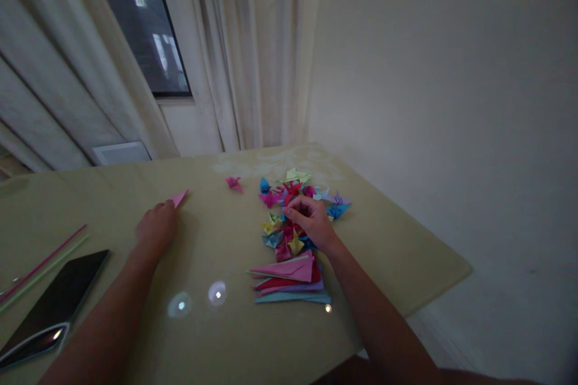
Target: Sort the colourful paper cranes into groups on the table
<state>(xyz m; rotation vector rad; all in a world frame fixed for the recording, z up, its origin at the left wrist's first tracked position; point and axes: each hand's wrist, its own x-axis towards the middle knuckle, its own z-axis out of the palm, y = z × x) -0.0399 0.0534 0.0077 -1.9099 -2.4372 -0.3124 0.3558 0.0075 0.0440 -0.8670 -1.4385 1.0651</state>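
My left hand (156,228) rests on the table with its fingers closed on a folded pink paper piece (179,197), whose tip pokes out past the fingertips. My right hand (310,219) reaches into a heap of small folded paper figures (295,207) in pink, blue, yellow, red and purple; its fingers are curled together on one of them, which I cannot make out. A single pink folded figure (233,183) lies apart, between the two hands. Nearer to me lies a fan of folded paper sheets (291,280), pink on top.
A dark phone or tablet (56,304) lies at the left front, with thin pink and green sticks (43,264) beside it. The yellowish table (388,240) ends at the right, close to a white wall. Curtains and a dark window stand behind.
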